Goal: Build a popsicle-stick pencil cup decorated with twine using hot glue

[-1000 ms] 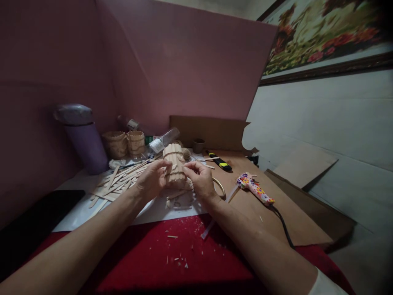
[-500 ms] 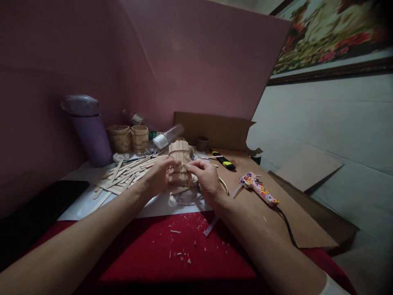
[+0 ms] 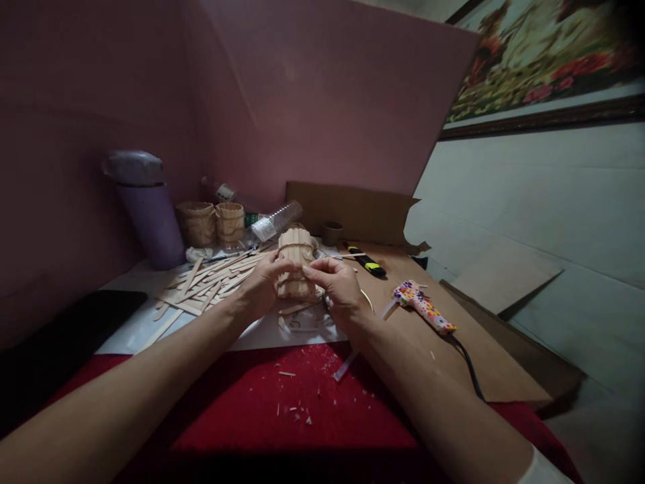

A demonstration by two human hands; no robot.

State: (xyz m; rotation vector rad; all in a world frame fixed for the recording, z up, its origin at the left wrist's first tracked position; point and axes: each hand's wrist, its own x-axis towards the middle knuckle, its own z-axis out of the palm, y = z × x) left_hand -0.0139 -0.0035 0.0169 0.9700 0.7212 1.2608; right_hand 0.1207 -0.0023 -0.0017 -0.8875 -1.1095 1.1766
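Observation:
A small barrel-shaped cup made of wooden craft sticks [image 3: 295,253], with a cord band around its upper part, stands upright between my hands. My left hand [image 3: 259,286] grips its left side, thumb across the front and the other fingers partly hidden. From the right, my right hand [image 3: 338,288] pinches thumb and forefinger together against the cup's front. Whatever lies in that pinch is too small to make out. Loose craft sticks [image 3: 209,284] are heaped on white paper just left of the cup.
Right of my hands, a flower-patterned glue gun [image 3: 424,308] with a black cord lies on a cardboard sheet [image 3: 484,356], near a black-and-yellow utility knife [image 3: 367,261]. Behind stand a purple tumbler [image 3: 151,222], two similar cups [image 3: 230,225] and plastic bottles [image 3: 275,223]. Wood scraps [image 3: 297,409] litter the red cloth.
My right fingertips now press closer on the cup's front, and the small pale bit seen at them before is hidden. My left hand keeps its hold on the cup.

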